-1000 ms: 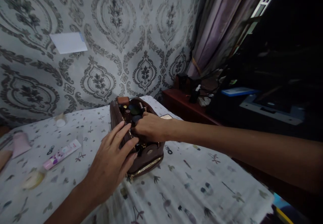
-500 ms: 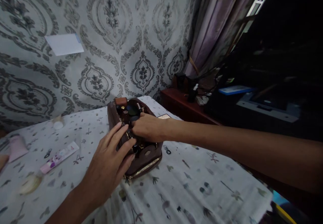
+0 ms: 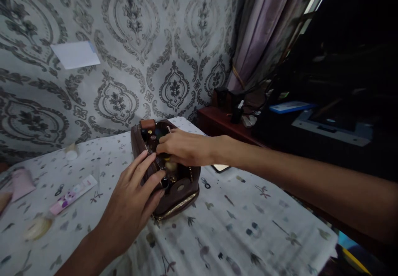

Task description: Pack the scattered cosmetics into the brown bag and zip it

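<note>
A brown zip pouch (image 3: 180,191) stands open on the patterned cloth of the table (image 3: 242,222), packed with several small cosmetic items. My left hand (image 3: 133,203) rests on the pouch's near side, fingers spread over its opening edge. My right hand (image 3: 183,147) reaches across the top of the pouch with its fingers curled down among the items inside; a pale rounded item (image 3: 170,166) shows just under the fingertips. Whether the fingers grip it is hidden.
A pink and white tube (image 3: 73,194), a pale round item (image 3: 36,228), a small white cap (image 3: 71,155) and a pink tube (image 3: 23,182) lie at the left. A phone (image 3: 220,168) lies beyond my right wrist. A dark red cabinet (image 3: 224,122) stands behind.
My right hand has lifted a little and shifted left over the pouch's opening. The phone behind it has come into view. My left hand stays on the pouch.
</note>
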`<control>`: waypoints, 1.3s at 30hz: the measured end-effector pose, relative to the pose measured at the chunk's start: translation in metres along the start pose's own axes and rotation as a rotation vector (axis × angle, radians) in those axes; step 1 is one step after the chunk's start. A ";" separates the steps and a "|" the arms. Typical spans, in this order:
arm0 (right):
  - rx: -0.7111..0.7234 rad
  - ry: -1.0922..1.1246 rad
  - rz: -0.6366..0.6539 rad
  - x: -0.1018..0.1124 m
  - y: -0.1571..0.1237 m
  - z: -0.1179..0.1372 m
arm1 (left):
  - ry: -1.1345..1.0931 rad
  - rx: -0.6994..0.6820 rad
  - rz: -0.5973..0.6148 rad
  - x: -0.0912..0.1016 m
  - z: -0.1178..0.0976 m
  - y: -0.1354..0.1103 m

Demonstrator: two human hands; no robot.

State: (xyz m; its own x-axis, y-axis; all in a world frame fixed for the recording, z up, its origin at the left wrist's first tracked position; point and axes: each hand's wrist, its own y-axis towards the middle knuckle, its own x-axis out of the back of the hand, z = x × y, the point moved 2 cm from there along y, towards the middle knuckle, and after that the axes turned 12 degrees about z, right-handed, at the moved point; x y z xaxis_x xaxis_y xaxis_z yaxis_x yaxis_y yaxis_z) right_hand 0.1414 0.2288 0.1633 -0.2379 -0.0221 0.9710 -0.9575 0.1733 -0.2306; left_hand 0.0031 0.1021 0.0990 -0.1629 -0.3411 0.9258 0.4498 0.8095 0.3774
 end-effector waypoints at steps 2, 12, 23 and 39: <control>-0.015 0.065 -0.103 0.006 -0.011 -0.002 | -0.007 0.007 0.007 -0.001 0.000 0.000; -0.120 -0.092 -0.010 -0.018 -0.029 0.009 | -0.013 0.025 0.004 -0.001 -0.001 -0.001; -0.152 -0.240 0.012 -0.026 -0.021 0.018 | -0.025 0.025 0.019 0.003 -0.002 0.000; -0.152 -0.165 -0.011 -0.023 -0.026 0.020 | -0.059 0.052 0.040 0.003 -0.001 -0.002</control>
State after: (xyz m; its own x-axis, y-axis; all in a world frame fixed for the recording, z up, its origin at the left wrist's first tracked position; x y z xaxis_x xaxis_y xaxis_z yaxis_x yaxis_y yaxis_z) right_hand 0.1683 0.2054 0.1455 -0.2634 -0.1834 0.9471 -0.9275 0.3181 -0.1964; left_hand 0.0027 0.0993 0.1012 -0.1981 -0.2802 0.9393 0.4111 0.8462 0.3391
